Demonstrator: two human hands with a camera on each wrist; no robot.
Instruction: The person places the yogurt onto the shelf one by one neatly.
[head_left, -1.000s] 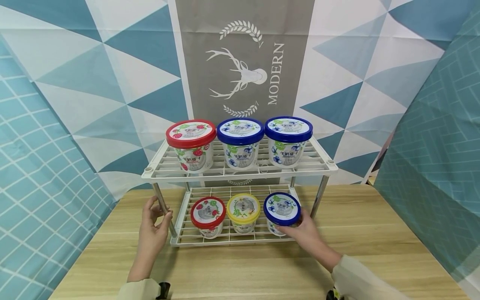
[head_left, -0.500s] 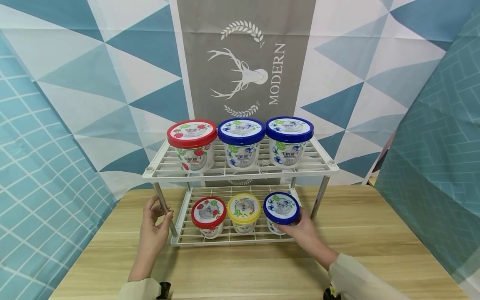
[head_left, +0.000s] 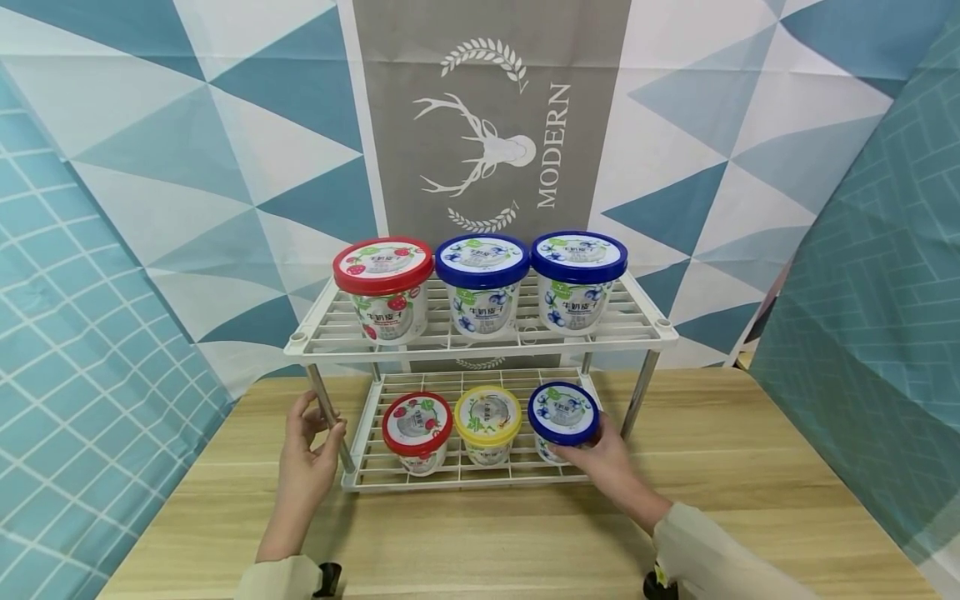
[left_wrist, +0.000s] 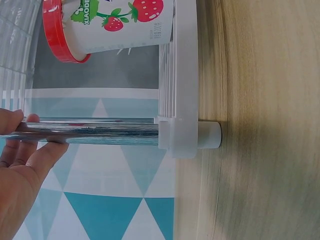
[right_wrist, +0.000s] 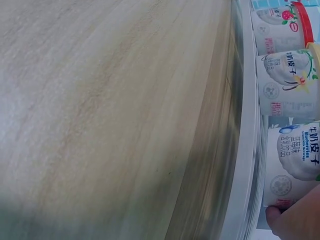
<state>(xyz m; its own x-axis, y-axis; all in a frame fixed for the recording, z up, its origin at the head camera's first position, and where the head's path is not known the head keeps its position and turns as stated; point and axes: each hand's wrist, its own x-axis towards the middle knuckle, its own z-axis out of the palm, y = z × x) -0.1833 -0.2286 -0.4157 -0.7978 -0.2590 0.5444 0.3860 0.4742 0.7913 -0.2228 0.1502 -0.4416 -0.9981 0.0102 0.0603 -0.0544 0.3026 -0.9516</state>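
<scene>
On the lower level of a white two-tier rack (head_left: pixel 480 357) stands a blue-lidded blueberry tub (head_left: pixel 562 414). My right hand (head_left: pixel 609 461) grips this tub from its right side, thumb at the front; the other fingers are hidden behind it. In the right wrist view the thumb (right_wrist: pixel 299 216) presses near the tub's base. At the rack's left, my left hand (head_left: pixel 309 450) holds the front metal post (left_wrist: pixel 95 131) between thumb and fingers. To the left of the blue-lidded tub are a yellow-lidded tub (head_left: pixel 487 417) and a red-lidded strawberry tub (head_left: pixel 417 425).
The upper level bears a larger red-lidded tub (head_left: pixel 383 287) and two larger blue-lidded tubs, one in the middle (head_left: pixel 482 283) and one at right (head_left: pixel 578 279). Beneath the rack is a wooden table (head_left: pixel 480 542). A patterned cloth backdrop (head_left: pixel 675 125) hangs behind.
The blue-lidded tub on the lower level has shifted slightly back, away from the front edge, with my right hand on it. My left hand stays at the post.
</scene>
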